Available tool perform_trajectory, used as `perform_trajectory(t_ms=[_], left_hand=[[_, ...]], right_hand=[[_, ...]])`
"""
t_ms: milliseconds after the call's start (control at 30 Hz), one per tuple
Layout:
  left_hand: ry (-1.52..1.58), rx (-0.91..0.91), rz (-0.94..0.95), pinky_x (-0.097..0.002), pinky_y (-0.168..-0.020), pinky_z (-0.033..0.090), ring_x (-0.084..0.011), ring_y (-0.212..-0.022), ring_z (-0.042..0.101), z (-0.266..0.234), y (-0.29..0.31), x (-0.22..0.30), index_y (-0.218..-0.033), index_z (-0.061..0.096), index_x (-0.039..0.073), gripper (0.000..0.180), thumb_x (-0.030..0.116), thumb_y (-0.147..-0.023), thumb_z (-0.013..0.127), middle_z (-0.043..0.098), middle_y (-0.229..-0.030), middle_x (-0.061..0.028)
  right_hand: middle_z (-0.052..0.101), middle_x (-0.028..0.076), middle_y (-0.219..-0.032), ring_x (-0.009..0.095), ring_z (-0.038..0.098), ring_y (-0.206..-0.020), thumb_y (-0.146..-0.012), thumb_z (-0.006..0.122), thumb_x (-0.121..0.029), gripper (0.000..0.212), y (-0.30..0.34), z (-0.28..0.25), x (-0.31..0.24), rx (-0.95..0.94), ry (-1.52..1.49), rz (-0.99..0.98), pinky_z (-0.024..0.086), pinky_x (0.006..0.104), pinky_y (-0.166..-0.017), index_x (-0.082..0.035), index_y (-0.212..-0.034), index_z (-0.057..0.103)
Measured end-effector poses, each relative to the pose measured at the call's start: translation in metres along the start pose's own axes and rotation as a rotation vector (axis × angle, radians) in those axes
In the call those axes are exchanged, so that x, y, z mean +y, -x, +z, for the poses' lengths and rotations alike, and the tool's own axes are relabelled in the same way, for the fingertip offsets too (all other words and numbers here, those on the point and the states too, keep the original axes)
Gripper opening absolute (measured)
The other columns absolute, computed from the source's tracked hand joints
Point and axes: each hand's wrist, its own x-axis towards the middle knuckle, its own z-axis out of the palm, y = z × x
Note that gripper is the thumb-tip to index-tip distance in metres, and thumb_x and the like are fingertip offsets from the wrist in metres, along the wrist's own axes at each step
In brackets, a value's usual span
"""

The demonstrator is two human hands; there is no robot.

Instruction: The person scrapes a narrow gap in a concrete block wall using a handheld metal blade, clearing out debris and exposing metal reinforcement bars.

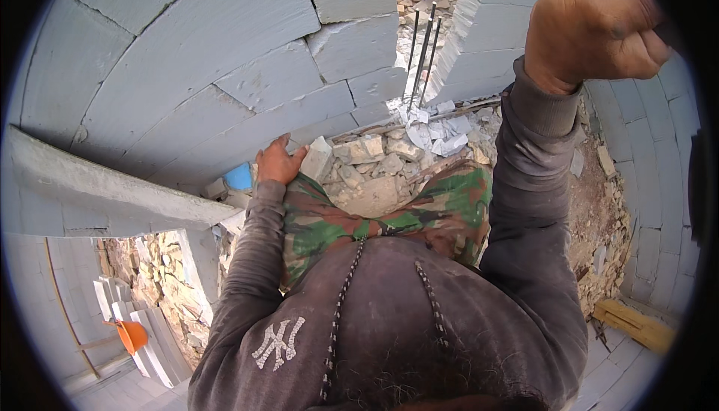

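My right hand (595,29) is raised at the upper right, its fingers curled closed. A sliver of something dark shows beside the fingers, but the picture's rim hides what it is. Lower and to the left, my left hand (278,162) is open with its fingers apart. It lies at my knee, over the camouflage trousers (318,212), close to the foot of the grey block wall (202,44). Just right of its fingers stands a pale piece of block (320,158). A small blue object (239,177) sits to its left.
Thin dark rebar rods (425,55) stand upright in a gap in the wall. White broken pieces (449,138) and stones (367,149) cover the ground ahead. A concrete ledge (112,183) runs along the left. An orange bowl-shaped item (132,336) and a wooden beam (633,323) lie lower down.
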Motion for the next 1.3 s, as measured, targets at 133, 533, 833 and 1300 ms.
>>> perform_trajectory(t_ms=[133, 533, 833, 1300], left_hand=[[0.044, 0.061, 0.255, -0.0468, -0.096, 0.05, -0.0381, -0.108, 0.068, 0.011, -0.001, 0.015, -0.137, 0.061, 0.003, 0.067, 0.044, -0.086, 0.075, 0.07, -0.12, -0.0209], [-0.154, -0.068, 0.4, -0.0511, -0.093, 0.049, -0.0377, -0.112, 0.06, 0.04, -0.059, 0.141, -0.167, 0.01, 0.022, 0.109, 0.033, -0.083, 0.079, 0.052, -0.133, -0.0177], [-0.415, -0.134, 0.365, -0.0494, -0.099, 0.043, -0.0363, -0.117, 0.056, 0.048, -0.078, 0.108, -0.167, -0.002, 0.033, 0.112, 0.028, -0.085, 0.073, 0.048, -0.14, -0.0168], [-0.432, -0.102, 0.389, -0.0507, -0.098, 0.042, -0.0368, -0.113, 0.057, 0.051, -0.074, 0.112, -0.168, -0.002, 0.029, 0.113, 0.032, -0.085, 0.075, 0.051, -0.134, -0.0172]], right_hand=[[0.058, 0.001, -0.069, 0.008, 0.052, -0.06, -0.112, 0.045, -0.028, 0.036, 0.15, -0.07, 0.032, -0.15, 0.106, 0.373, 0.044, 0.0239, -0.06, 0.004, -0.112, 0.062], [0.068, 0.032, -0.082, 0.053, 0.066, -0.082, -0.106, 0.048, -0.029, 0.039, 0.293, -0.179, 0.045, -1.143, 0.914, 0.947, 0.051, 0.0601, -0.073, 0.002, -0.089, 0.064], [0.05, 0.0, -0.063, 0.013, 0.048, -0.056, -0.111, 0.051, -0.031, 0.037, 0.059, -0.021, 0.002, -0.294, 0.286, 0.369, 0.042, 0.0293, -0.055, 0.003, -0.108, 0.067], [0.068, 0.028, -0.08, 0.048, 0.067, -0.08, -0.107, 0.048, -0.035, 0.047, 0.295, -0.201, 0.042, -1.096, 0.84, 1.03, 0.051, 0.0563, -0.073, 0.002, -0.086, 0.068]])
